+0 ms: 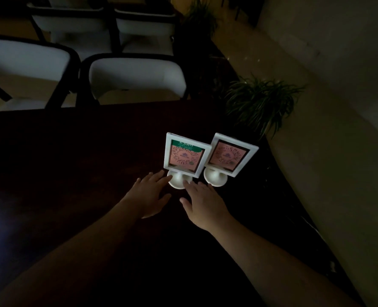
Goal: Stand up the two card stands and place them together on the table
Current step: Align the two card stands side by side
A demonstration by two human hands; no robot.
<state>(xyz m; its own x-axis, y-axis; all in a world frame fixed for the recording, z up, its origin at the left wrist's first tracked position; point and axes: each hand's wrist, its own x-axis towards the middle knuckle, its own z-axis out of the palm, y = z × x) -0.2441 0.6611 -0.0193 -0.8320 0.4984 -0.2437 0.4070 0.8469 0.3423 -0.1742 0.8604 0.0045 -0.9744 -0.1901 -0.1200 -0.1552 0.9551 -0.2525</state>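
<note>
Two white card stands stand upright side by side on the dark table (73,165). The left card stand (184,155) has a green strip above a pink code panel. The right card stand (229,157) shows a pink panel only, and its round base sits just beside the other's. My left hand (151,193) lies with fingers spread, its fingertips touching the left stand's round base from the left. My right hand (204,203) is spread too, fingertips at the near rim of that same base. Neither hand grips anything.
The scene is dim. White-seated chairs (137,78) with dark frames line the far edge of the table. A leafy potted plant (260,103) stands past the table's right corner. The table's right edge (294,196) runs diagonally close to the stands.
</note>
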